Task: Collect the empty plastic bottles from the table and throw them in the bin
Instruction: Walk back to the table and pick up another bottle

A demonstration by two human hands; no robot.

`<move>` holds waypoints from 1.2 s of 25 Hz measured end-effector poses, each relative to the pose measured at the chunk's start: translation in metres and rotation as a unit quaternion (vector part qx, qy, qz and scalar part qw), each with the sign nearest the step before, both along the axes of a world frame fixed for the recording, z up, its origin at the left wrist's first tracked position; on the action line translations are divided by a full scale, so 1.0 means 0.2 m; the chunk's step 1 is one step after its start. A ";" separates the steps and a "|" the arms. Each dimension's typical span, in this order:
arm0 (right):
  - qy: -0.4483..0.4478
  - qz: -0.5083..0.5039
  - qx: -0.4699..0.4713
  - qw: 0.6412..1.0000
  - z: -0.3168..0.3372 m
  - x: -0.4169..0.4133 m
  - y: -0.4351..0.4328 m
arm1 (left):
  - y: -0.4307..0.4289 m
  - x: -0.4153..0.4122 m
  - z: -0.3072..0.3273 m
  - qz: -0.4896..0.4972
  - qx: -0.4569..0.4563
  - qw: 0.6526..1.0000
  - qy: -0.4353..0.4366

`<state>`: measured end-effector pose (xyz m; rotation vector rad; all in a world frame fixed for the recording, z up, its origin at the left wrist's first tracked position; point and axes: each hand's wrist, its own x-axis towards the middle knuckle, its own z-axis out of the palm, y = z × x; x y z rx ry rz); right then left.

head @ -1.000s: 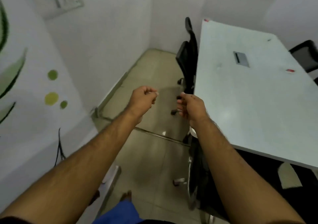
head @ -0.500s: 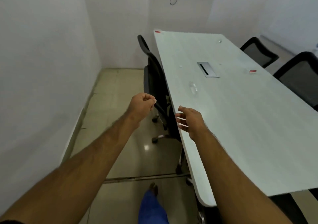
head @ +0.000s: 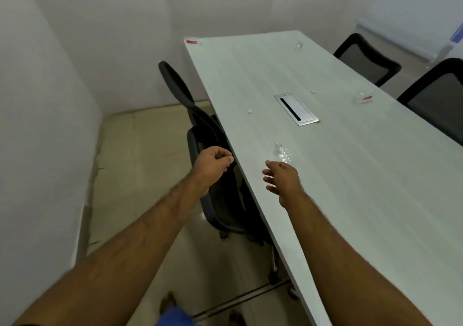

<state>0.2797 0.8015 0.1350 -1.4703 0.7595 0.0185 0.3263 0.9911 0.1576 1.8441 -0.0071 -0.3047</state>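
**A:** Clear plastic is what I'm looking for, and the nearest piece is a crushed bottle (head: 281, 153) lying on its side on the pale tabletop (head: 363, 187), near the left edge.

**B:** Which way does it run?

**A:** Its long axis goes roughly from the neck, up and left in my view, down to the fatter end at lower right. The neck points away from me, towards the far end of the tabletop. It's blurred, so I can't tell if it has a cap.

**B:** And your right grip?

**A:** My right hand (head: 283, 179) is just short of that bottle, over the tabletop, fingers spread loosely and curled a little, holding nothing. It isn't touching the bottle.

**B:** Left?

**A:** My left hand (head: 213, 165) hangs over the black chair (head: 200, 115) beside the table edge, fingers curled in to a loose fist. Whether anything small is pinched in it, I can't tell.

**B:** Any other bottles?

**A:** One with a red label (head: 363, 98) lies on its side near the right edge, long axis across the tabletop. Another clear one (head: 298, 46) sits at the far end; its direction is too small to read. A metal cable hatch (head: 297, 109) is set in the middle, between them.
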 end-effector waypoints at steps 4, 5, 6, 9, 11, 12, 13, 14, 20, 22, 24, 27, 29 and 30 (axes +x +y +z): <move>0.003 -0.059 -0.089 0.994 -0.21 0.38 -0.02 | -0.12 0.57 -0.18 -0.104 0.012 0.994 0.011; 0.015 -0.064 -0.120 0.991 -0.27 0.47 -0.03 | -0.15 0.72 -0.23 -0.136 0.020 0.990 0.014; 0.035 -0.064 -0.147 0.986 -0.33 0.53 -0.04 | -0.18 0.85 -0.27 -0.166 0.031 0.986 0.017; 0.090 -0.073 -0.227 0.967 -0.44 0.62 -0.07 | -0.26 1.12 -0.34 -0.237 0.076 0.968 0.020; 0.126 -0.081 -0.310 0.939 -0.51 0.69 -0.14 | -0.36 1.27 -0.38 -0.271 0.099 0.957 0.020; 0.150 -0.079 -0.350 0.921 -0.55 0.75 -0.19 | -0.43 1.35 -0.41 -0.289 0.109 0.951 0.020; 0.172 -0.070 -0.386 0.903 -0.58 0.79 -0.23 | -0.48 1.41 -0.44 -0.303 0.120 0.945 0.016; 0.192 -0.057 -0.419 0.886 -0.62 0.83 -0.27 | -0.53 1.45 -0.46 -0.318 0.128 0.939 0.011; 0.275 -0.037 -0.419 0.864 -0.80 1.05 -0.49 | -0.82 1.76 -0.65 -0.340 0.175 0.924 0.014; 0.229 -0.092 -0.372 0.895 -0.79 1.15 -0.47 | -0.87 1.89 -0.66 -0.327 0.199 0.924 0.000; 0.169 -0.145 -0.316 0.922 -0.76 1.29 -0.41 | -0.89 2.04 -0.69 -0.308 0.231 0.922 -0.025; 0.137 -0.185 -0.259 0.938 -0.76 1.57 -0.33 | -0.91 2.32 -0.77 -0.299 0.282 0.910 -0.060; 0.135 -0.204 -0.236 0.940 -0.78 1.73 -0.28 | -0.92 2.48 -0.83 -0.296 0.307 0.901 -0.081; 0.141 -0.217 -0.228 0.939 -0.79 1.81 -0.26 | -0.93 2.55 -0.86 -0.302 0.311 0.896 -0.097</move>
